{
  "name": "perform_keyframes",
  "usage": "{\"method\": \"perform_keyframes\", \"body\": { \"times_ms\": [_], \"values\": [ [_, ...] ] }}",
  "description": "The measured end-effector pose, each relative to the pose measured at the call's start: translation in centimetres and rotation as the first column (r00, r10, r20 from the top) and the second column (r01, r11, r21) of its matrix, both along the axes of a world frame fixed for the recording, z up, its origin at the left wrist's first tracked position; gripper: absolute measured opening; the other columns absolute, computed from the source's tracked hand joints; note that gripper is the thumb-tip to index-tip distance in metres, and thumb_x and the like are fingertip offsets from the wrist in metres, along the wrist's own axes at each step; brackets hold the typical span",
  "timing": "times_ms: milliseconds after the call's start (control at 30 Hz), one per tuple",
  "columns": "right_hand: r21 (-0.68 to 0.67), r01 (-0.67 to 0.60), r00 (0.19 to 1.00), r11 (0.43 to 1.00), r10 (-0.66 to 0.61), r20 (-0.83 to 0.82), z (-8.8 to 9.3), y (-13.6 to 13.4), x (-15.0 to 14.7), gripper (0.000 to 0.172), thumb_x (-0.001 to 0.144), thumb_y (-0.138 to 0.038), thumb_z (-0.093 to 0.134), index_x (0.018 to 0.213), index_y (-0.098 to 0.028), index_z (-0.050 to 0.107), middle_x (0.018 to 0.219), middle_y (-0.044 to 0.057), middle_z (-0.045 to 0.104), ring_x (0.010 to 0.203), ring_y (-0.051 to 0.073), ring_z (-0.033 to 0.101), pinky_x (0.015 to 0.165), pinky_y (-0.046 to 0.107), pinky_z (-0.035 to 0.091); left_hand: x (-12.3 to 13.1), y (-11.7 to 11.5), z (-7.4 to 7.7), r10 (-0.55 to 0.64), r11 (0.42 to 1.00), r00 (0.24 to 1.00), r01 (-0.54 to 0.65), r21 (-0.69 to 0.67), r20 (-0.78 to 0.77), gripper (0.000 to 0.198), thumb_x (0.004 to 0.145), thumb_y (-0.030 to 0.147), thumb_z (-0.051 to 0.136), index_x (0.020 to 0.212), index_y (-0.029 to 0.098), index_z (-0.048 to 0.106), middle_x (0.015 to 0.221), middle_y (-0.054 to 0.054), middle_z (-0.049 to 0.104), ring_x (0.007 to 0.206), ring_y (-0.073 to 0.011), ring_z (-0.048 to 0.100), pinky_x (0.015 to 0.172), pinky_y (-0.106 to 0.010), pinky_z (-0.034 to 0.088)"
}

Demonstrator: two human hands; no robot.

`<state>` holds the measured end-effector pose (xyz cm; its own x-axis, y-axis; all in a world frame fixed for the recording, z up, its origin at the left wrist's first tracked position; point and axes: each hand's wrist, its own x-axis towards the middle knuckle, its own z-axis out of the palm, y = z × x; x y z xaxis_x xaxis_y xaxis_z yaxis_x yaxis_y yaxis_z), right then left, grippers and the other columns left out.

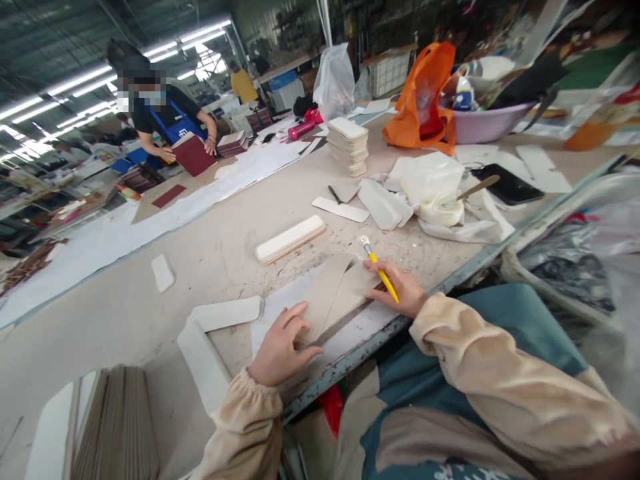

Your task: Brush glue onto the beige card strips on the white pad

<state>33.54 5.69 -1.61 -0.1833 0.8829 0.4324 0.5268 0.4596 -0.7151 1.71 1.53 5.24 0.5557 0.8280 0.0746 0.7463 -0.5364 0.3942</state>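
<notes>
My right hand (403,291) holds a yellow-handled paintbrush (384,275), its pale bristle tip pointing up and away from me. The fingers of that hand also touch the right end of flat beige card pieces (333,293) near the table's front edge. At the left end of these cards rests my left hand (280,347), thumb and fingers apart. A white sheet (285,297) lies partly under the cards. Just beyond is a low stack of long rounded white cards (291,239). Two more long white pieces, one of them a white strip (227,313), lie to the left.
A plastic tub of white paste (440,200) with a stick stands at right, near a black phone (507,185). Behind are a card stack (349,147), an orange bag (420,100) and a purple basin (487,123). Upright cards (115,423) fill the near left. Across stands a co-worker (170,120).
</notes>
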Motion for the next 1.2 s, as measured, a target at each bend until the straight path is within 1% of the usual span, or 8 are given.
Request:
{"method": "perform_keyframes", "body": {
  "times_ms": [300,500,567,667,733,833,1033,1200],
  "values": [
    [-0.055,-0.026,0.999,0.998,0.025,-0.019,0.0,0.2,0.3,0.049,0.077,-0.04,0.071,0.116,-0.027,0.045,0.13,0.008,0.058,0.12,0.026,0.056,0.099,0.043,0.046,0.5,1.0,0.4,-0.023,0.999,1.0,0.023,-0.035,-0.013,0.022,0.085,0.03,0.057,0.105,0.021,0.053,0.133,-0.014,0.054,0.12,-0.0243,0.055,0.098,-0.042,0.05],
    [-0.095,0.026,0.999,0.995,-0.03,-0.04,0.5,0.3,0.2,0.045,0.078,-0.039,0.069,0.115,-0.026,0.047,0.123,0.008,0.062,0.111,0.027,0.061,0.095,0.043,0.048,1.0,1.5,1.8,-0.081,0.997,0.988,0.079,-0.02,-0.129,0.05,0.082,0.039,0.062,0.126,0.019,0.048,0.127,-0.013,0.055,0.122,-0.028,0.051,0.104,-0.047,0.044],
    [-0.099,0.042,0.999,0.994,-0.045,-0.026,0.7,0.3,0.1,0.043,0.078,-0.039,0.068,0.114,-0.026,0.047,0.12,0.008,0.063,0.11,0.026,0.061,0.095,0.042,0.048,1.7,1.6,2.4,-0.093,0.995,0.983,0.087,-0.045,-0.159,0.054,0.079,0.047,0.064,0.123,0.018,0.051,0.127,-0.013,0.053,0.12,-0.029,0.051,0.102,-0.046,0.045],
    [-0.107,0.068,0.998,0.992,-0.068,0.001,0.8,0.4,0.0,0.041,0.079,-0.039,0.068,0.112,-0.025,0.048,0.115,0.007,0.063,0.109,0.026,0.061,0.093,0.04,0.048,3.1,1.9,2.7,-0.027,0.998,0.983,0.016,-0.063,-0.183,0.043,0.081,0.053,0.059,0.107,0.018,0.056,0.117,-0.012,0.054,0.109,-0.0269,0.057,0.093,-0.044,0.049],
    [-0.1,0.079,0.997,0.992,-0.078,0.01,0.7,0.5,-0.1,0.042,0.079,-0.04,0.068,0.112,-0.025,0.048,0.114,0.008,0.063,0.107,0.026,0.062,0.091,0.039,0.048,4.0,2.0,2.4,0.068,0.996,0.977,-0.076,-0.035,-0.203,0.04,0.08,0.054,0.06,0.095,0.018,0.055,0.112,-0.011,0.054,0.101,-0.0264,0.06,0.088,-0.044,0.051],
    [-0.083,0.093,0.995,0.992,-0.091,0.027,0.6,0.6,-0.2,0.043,0.079,-0.042,0.067,0.113,-0.024,0.048,0.113,0.008,0.063,0.101,0.025,0.063,0.087,0.038,0.049,5.2,2.0,1.7,0.138,0.99,0.967,-0.142,-0.006,-0.214,0.045,0.07,0.053,0.071,0.09,0.019,0.05,0.122,-0.014,0.05,0.103,-0.0286,0.06,0.086,-0.044,0.051],
    [-0.064,0.072,0.997,0.995,-0.072,0.001,0.5,0.5,-0.3,0.041,0.08,-0.043,0.066,0.112,-0.025,0.046,0.104,0.007,0.065,0.104,0.026,0.062,0.087,0.039,0.049,5.6,2.3,0.9,0.161,0.984,0.964,-0.173,-0.04,-0.212,0.05,0.076,0.035,0.066,0.117,0.016,0.046,0.116,-0.014,0.06,0.108,-0.0293,0.061,0.092,-0.045,0.049],
    [-0.08,0.034,0.998,0.996,-0.038,-0.049,0.3,0.4,-0.2,0.041,0.079,-0.037,0.064,0.113,-0.026,0.044,0.101,0.005,0.066,0.104,0.026,0.063,0.088,0.039,0.049,4.9,3.2,1.3,0.097,0.993,0.973,-0.109,-0.048,-0.212,0.066,0.077,0.034,0.064,0.135,0.012,0.041,0.13,-0.018,0.057,0.12,-0.0318,0.056,0.099,-0.047,0.047]
  ]
}}
